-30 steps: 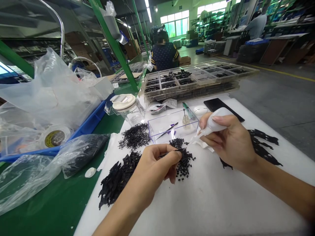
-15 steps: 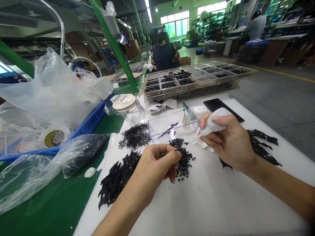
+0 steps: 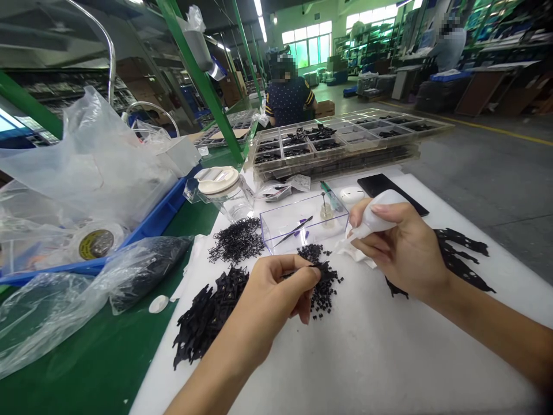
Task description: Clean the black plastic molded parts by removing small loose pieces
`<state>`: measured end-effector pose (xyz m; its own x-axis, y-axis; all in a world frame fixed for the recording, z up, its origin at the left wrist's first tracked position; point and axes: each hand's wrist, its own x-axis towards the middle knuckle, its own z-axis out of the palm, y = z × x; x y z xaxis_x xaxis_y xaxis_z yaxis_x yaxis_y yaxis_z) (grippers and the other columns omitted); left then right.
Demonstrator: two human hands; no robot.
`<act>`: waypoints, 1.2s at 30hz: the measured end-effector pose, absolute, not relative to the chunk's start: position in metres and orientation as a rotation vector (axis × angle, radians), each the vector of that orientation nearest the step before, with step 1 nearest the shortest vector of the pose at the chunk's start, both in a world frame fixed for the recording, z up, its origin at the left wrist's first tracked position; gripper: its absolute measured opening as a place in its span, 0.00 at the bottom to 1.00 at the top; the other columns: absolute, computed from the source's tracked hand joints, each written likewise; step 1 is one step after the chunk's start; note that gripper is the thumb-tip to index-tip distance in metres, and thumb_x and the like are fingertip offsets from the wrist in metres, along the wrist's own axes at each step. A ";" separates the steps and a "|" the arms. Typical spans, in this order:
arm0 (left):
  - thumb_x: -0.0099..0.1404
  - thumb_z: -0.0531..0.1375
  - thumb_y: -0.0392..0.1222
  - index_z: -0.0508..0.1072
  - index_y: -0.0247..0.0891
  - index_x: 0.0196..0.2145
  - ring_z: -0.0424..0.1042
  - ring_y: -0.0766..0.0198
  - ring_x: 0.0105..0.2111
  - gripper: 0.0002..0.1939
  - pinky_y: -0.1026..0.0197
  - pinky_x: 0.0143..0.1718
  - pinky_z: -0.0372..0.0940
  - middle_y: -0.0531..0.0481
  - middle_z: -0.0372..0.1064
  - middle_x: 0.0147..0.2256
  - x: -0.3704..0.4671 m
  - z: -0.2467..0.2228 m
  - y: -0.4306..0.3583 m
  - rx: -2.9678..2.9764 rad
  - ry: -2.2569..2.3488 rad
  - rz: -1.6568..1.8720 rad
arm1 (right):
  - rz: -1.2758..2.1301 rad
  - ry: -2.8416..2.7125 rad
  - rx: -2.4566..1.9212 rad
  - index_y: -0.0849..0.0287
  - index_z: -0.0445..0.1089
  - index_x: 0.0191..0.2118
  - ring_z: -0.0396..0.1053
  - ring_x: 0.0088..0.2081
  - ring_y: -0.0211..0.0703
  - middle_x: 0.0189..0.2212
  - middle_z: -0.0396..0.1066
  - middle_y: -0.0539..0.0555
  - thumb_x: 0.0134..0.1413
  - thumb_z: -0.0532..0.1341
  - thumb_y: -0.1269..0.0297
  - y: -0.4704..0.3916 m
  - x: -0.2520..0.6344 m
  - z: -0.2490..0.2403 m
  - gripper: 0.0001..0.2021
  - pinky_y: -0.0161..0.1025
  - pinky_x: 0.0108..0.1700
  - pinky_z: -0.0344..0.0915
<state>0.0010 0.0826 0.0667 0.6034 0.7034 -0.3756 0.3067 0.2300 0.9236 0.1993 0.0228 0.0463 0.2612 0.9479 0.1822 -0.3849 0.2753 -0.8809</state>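
Observation:
My left hand (image 3: 285, 288) pinches a small flat black plastic part (image 3: 320, 266) between thumb and fingers, above a heap of tiny black pieces (image 3: 323, 294); much of the part is hidden. In my right hand (image 3: 406, 248) is a white squeeze bottle (image 3: 382, 212), its thin nozzle tilted down and left toward the part but apart from it. Left of my left hand lie a pile of flat black parts (image 3: 207, 317) and a heap of thin black pieces (image 3: 237, 239). More flat black parts (image 3: 464, 259) rest beyond my right wrist.
A clear box (image 3: 276, 227) holds tweezers (image 3: 294, 230) and a small glass jar (image 3: 326, 212). Behind stand a lidded pitcher (image 3: 235, 199) and stacked compartment trays (image 3: 337, 157). A dark phone-like slab (image 3: 391, 187) lies right. A blue bin (image 3: 173, 204) with plastic bags is left. Two people are farther off.
Both hands hold nearly the same pose. The black part in my left hand has tilted slightly; the bottle stays in place.

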 end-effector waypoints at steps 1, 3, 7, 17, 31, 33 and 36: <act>0.65 0.63 0.42 0.70 0.38 0.21 0.57 0.70 0.18 0.15 0.63 0.21 0.51 0.56 0.62 0.17 0.001 0.066 0.083 1.361 0.948 0.340 | 1.060 -0.845 -0.825 0.59 0.73 0.27 0.39 0.17 0.32 0.16 0.41 0.44 0.64 0.52 0.66 0.023 0.199 0.046 0.17 0.33 0.20 0.39; 0.65 0.63 0.41 0.70 0.38 0.21 0.58 0.71 0.18 0.15 0.63 0.22 0.52 0.56 0.63 0.17 0.001 0.066 0.083 1.362 0.948 0.347 | 1.064 -0.840 -0.827 0.60 0.73 0.27 0.39 0.17 0.32 0.16 0.41 0.44 0.64 0.51 0.66 0.022 0.199 0.047 0.17 0.32 0.20 0.39; 0.64 0.63 0.42 0.70 0.38 0.21 0.59 0.71 0.18 0.15 0.64 0.21 0.52 0.55 0.64 0.17 0.002 0.066 0.083 1.364 0.945 0.358 | 1.067 -0.831 -0.830 0.60 0.72 0.27 0.39 0.17 0.33 0.16 0.40 0.44 0.63 0.51 0.67 0.024 0.199 0.048 0.17 0.32 0.19 0.39; 0.64 0.63 0.41 0.71 0.38 0.21 0.59 0.71 0.18 0.14 0.65 0.20 0.53 0.55 0.64 0.17 0.001 0.065 0.083 1.356 0.938 0.370 | 1.050 -0.841 -0.816 0.60 0.72 0.27 0.39 0.17 0.32 0.16 0.40 0.44 0.64 0.50 0.67 0.023 0.198 0.047 0.18 0.32 0.20 0.39; 0.64 0.63 0.41 0.70 0.37 0.21 0.56 0.73 0.17 0.15 0.66 0.20 0.53 0.56 0.63 0.17 0.002 0.067 0.083 1.376 0.933 0.390 | 1.093 -0.837 -0.786 0.60 0.73 0.27 0.38 0.17 0.32 0.15 0.40 0.44 0.64 0.50 0.66 0.024 0.199 0.046 0.19 0.31 0.19 0.40; 0.64 0.63 0.41 0.70 0.37 0.21 0.57 0.73 0.17 0.15 0.66 0.20 0.53 0.56 0.63 0.17 0.002 0.069 0.083 1.385 0.934 0.385 | 1.091 -0.841 -0.797 0.60 0.73 0.27 0.38 0.17 0.32 0.15 0.40 0.43 0.64 0.50 0.66 0.023 0.199 0.045 0.18 0.32 0.19 0.40; 0.64 0.62 0.40 0.69 0.37 0.21 0.58 0.72 0.18 0.15 0.66 0.21 0.53 0.56 0.64 0.17 0.002 0.069 0.082 1.387 0.939 0.378 | 1.093 -0.838 -0.812 0.60 0.73 0.26 0.38 0.17 0.32 0.15 0.39 0.44 0.64 0.50 0.66 0.023 0.198 0.046 0.18 0.32 0.19 0.40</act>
